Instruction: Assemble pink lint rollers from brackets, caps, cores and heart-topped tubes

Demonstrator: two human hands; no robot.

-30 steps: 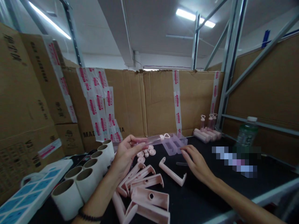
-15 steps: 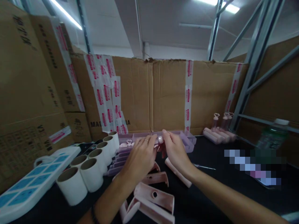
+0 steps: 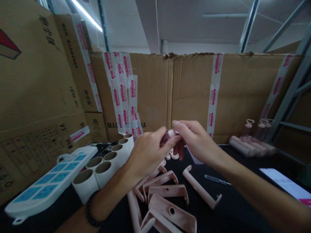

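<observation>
My left hand (image 3: 148,150) is closed around a small clear tube (image 3: 165,138) with a pale cap (image 3: 171,133). The tube is tilted, its capped end toward the right. My right hand (image 3: 198,139) has its thumb and fingers bent at the cap, where the exact contact is partly hidden. Pale pink heart-shaped pieces (image 3: 173,155) show just below the hands. Nearer to me lie several pink plastic brackets (image 3: 167,191), loosely overlapping. A single long pink bracket (image 3: 201,187) with hooked ends rests apart, below my right hand.
White cardboard tubes (image 3: 85,184) stand in rows at left, beside a white power strip (image 3: 55,171). At right are a pen (image 3: 216,179), a lit phone (image 3: 286,184) and pink cylinders (image 3: 245,147) with heart-topped tubes (image 3: 263,129). A cardboard wall (image 3: 189,97) closes the back.
The view has turned and the scene sits farther right in it. My left hand now wraps more of the tube, and the capped end tilts upward. Both hands still meet at the cap.
</observation>
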